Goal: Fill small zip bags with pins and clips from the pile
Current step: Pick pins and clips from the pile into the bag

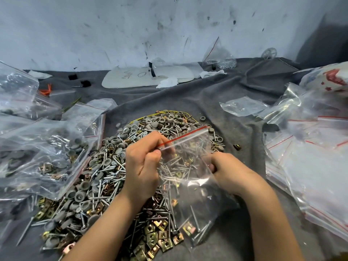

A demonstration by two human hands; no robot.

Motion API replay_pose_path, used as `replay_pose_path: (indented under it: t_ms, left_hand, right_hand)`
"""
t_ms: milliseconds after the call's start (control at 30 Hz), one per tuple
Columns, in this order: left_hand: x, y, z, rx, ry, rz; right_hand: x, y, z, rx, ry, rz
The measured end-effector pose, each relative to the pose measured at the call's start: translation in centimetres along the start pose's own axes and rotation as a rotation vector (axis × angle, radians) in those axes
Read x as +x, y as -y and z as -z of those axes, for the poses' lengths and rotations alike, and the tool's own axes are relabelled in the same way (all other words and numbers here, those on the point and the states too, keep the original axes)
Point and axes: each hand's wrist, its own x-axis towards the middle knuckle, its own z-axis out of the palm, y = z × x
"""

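A clear zip bag (190,147) with a red strip along its mouth is held up over the pile (105,178) of screws, grey caps and brass clips. My left hand (145,162) pinches the bag's top left edge by the red strip. My right hand (226,168) grips the bag's right side lower down. Thin pins and a few brass clips show through the bag. Another clear bag (199,210) lies on the pile beneath, with screws and clips in it.
Large filled bags (43,147) lie at the left. A stack of empty zip bags (310,166) sits at the right. The grey cloth (235,102) covers the surface. A white board (148,77) and paper scraps lie near the stained wall.
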Motion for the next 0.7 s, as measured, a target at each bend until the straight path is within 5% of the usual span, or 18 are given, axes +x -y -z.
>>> replay_pose_path:
  t_ms: [267,400,533,700]
  left_hand:
    - [0.0,0.2,0.0,0.009,0.027,0.001]
    - [0.1,0.1,-0.2,0.078,0.108,-0.092]
    - [0.2,0.1,-0.3,0.123,0.187,-0.158]
    - [-0.2,0.0,-0.3,0.137,0.308,-0.171]
  right_hand:
    - [0.0,-0.1,0.2,-0.04,-0.03,-0.028]
    - [0.1,-0.3,1.0,0.075,-0.351,0.024]
    - [-0.7,0.7,2.0,0.549,-0.701,0.281]
    - [-1.8,2.8,2.0,0.711,-0.765,0.633]
